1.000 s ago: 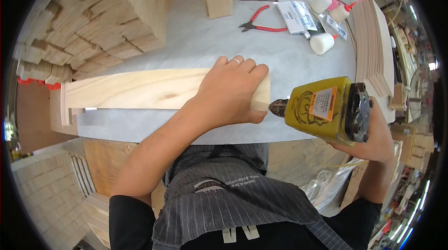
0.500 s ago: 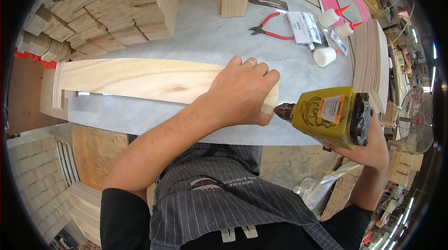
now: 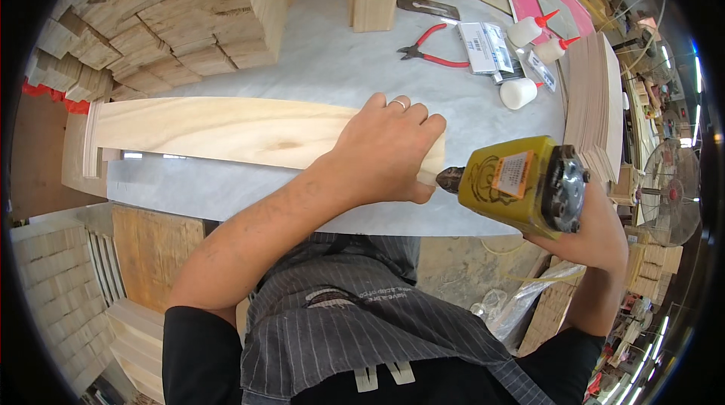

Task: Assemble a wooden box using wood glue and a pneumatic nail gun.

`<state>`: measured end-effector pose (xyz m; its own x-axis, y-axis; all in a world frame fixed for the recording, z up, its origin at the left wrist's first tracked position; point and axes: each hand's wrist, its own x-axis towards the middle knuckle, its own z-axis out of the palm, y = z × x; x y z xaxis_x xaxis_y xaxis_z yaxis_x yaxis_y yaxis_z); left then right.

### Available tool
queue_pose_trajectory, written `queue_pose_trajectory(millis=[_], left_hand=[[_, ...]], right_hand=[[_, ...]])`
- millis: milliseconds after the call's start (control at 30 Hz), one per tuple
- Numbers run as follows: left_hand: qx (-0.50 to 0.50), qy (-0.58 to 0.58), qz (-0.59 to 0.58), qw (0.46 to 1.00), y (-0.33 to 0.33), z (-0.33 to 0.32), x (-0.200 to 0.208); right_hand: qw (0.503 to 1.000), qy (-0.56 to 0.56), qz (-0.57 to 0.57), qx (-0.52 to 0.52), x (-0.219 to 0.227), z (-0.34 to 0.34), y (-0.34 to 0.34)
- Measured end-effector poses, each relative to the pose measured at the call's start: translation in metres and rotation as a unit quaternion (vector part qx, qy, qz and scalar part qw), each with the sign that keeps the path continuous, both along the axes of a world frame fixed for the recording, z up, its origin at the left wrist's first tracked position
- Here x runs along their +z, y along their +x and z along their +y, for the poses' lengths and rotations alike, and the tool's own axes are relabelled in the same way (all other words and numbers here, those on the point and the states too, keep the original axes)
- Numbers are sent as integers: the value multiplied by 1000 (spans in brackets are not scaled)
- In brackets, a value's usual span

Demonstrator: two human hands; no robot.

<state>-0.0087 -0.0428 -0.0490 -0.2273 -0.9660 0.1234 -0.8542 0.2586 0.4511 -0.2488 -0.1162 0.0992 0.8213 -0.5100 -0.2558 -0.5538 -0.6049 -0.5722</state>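
Observation:
A long pale wooden board (image 3: pixel 249 130) lies across the worktable, its left end against another wooden piece (image 3: pixel 92 140). My left hand (image 3: pixel 393 146) is wrapped over the board's right end, fingers on the far side and thumb on the near side. In my right hand (image 3: pixel 596 231) is a yellow-green nail gun (image 3: pixel 506 178), gripped from behind and below. Its dark nose points left and sits at the board's right end, just beside my left thumb. Whether the nose touches the wood I cannot tell. The gun's body hides most of my right fingers.
Tall stacks of wooden boards (image 3: pixel 181 12) fill the far left. Red-handled pliers (image 3: pixel 434 48), white glue bottles (image 3: pixel 521 93) with red tips and a small packet (image 3: pixel 487 48) lie at the far right. Thin panels (image 3: pixel 593 103) are stacked along the right edge; a fan (image 3: pixel 671 192) stands beyond.
The whole view has shifted slightly. The nail gun has tilted a little, its rear cap turning more into sight. Both hands keep their holds, and the board stays in place.

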Motion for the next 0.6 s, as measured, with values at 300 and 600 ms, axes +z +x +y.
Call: queue_pose_trajectory(millis=[300, 600], left_hand=[[48, 92, -49, 993, 87, 30, 24], [52, 236, 38, 970, 155, 84, 48]], right_hand=[[976, -40, -20, -215, -37, -17, -44], [929, -215, 49, -296, -185, -56, -129]])
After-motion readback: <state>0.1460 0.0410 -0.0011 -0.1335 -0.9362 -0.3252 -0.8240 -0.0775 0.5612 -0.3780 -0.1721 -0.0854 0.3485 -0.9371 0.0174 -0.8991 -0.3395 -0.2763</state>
